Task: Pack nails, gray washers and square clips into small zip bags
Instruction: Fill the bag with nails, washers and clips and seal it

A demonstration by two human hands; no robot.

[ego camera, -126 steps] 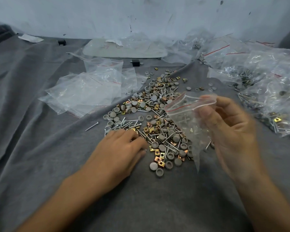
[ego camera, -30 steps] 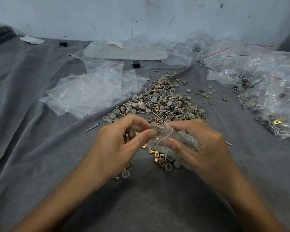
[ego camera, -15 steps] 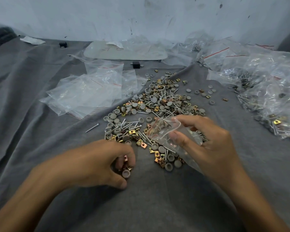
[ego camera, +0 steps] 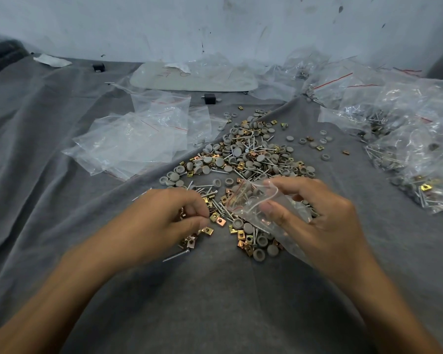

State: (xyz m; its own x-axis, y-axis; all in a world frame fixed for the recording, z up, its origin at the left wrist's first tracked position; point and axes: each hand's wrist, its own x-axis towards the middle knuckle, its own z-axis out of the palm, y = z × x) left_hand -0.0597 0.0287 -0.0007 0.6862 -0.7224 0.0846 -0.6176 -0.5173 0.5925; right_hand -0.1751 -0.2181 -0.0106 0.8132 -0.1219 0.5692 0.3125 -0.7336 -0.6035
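- Right hand grips a small clear plastic zip bag, its mouth turned leftward, likely for loading.
- Left hand curls over brass square clips; blur hides any grasp.
- Round gray washers and thin steel nails lie heaped just beyond.

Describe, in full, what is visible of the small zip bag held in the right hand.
The small zip bag is thin clear plastic, crumpled, with a red line near its mouth. The mouth gapes open toward the left. The right hand pinches it, thumb in front, above the loose parts. Gray shapes show through; whether inside or beneath is unclear.
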